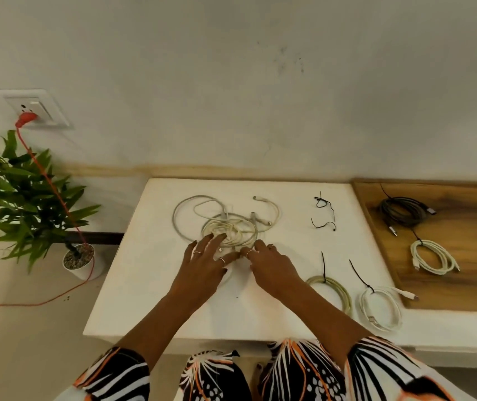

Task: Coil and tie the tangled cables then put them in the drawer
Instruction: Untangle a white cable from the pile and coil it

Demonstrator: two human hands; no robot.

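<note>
Tangled cables [225, 221] lie mid-slab on the white table [150, 285], and we reach for their near edge. Our left hand [202, 264] spreads its fingers flat on the loops, pinning them; our right hand [269, 264] curls its fingertips at a strand, though we cannot tell whether it pinches. Loose zip ties [323, 212] wait nearby, beside two tied coils [356, 299].

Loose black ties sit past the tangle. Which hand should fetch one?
Right, probably. The loose black ties lie on the right hand's side of the tangled cables; the left hand would have to cross over the right.
</note>
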